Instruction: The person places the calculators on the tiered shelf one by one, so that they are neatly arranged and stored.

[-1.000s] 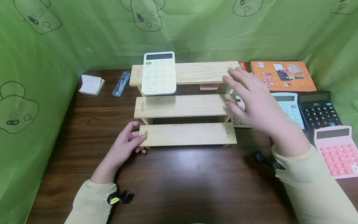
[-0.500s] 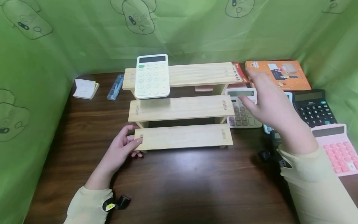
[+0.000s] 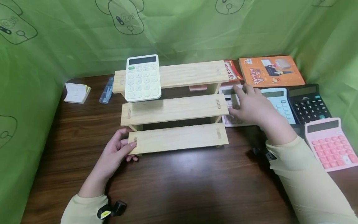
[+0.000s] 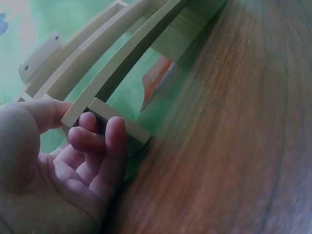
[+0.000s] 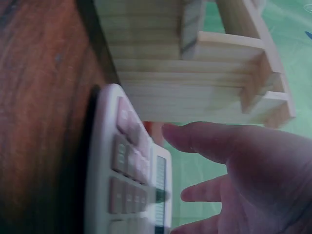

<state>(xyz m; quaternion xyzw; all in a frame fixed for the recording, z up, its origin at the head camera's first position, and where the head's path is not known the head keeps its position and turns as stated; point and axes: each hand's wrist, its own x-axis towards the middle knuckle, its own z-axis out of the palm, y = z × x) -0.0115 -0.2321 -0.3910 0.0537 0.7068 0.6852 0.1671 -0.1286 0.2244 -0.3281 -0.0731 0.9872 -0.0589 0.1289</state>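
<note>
A three-tier wooden stand (image 3: 174,109) faces me on the brown table. My left hand (image 3: 113,151) pinches the left end of its lowest board, thumb on top and fingers curled below, as the left wrist view confirms. On the top board, towards the left, leans a white calculator (image 3: 142,79). My right hand (image 3: 253,104) hovers with loosely bent fingers over a pale calculator with greyish keys (image 3: 237,121), just right of the stand. In the right wrist view a gap shows between the thumb (image 5: 187,136) and this calculator (image 5: 129,195). The hand hides part of it.
Right of that hand lie a light-blue calculator (image 3: 281,107), a black one (image 3: 309,102) and a pink one (image 3: 327,144). Behind are an orange book (image 3: 271,71) and a red booklet (image 3: 232,71). A notepad (image 3: 76,92) and a translucent blue object (image 3: 106,90) lie at left.
My right hand has moved away from the stand's right side and lowered over the pale calculator. The left hand keeps its hold on the bottom board. The head view has shifted slightly.
</note>
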